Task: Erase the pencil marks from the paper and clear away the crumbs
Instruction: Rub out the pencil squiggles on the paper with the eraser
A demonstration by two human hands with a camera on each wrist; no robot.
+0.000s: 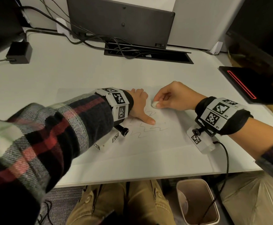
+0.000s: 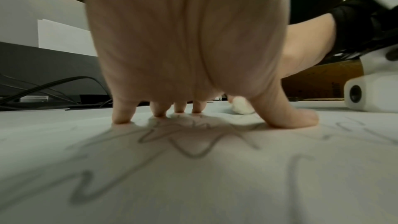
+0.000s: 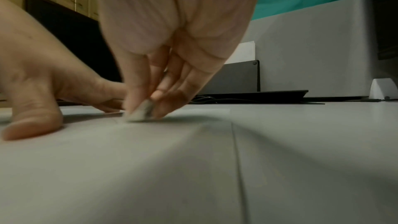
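A white sheet of paper (image 1: pixel 148 140) lies flat on the desk, with wavy pencil marks (image 1: pixel 148 127) across its middle. My left hand (image 1: pixel 140 109) presses down on the sheet with spread fingertips (image 2: pixel 160 111) and thumb among the marks. My right hand (image 1: pixel 169 98) pinches a small white eraser (image 1: pixel 155 104) between thumb and fingers, its end touching the paper just right of the left hand. The right wrist view shows the eraser (image 3: pixel 141 111) on the sheet; the left wrist view has the eraser (image 2: pixel 241 106) behind my thumb. I make out no crumbs.
A waste bin (image 1: pixel 197 202) stands on the floor under the desk's front edge. A black tablet with a red line (image 1: pixel 246 85) lies at the right. A power brick (image 1: pixel 19 52), cables and a cable slot (image 1: pixel 148 54) sit behind the paper, below a monitor (image 1: pixel 121 21).
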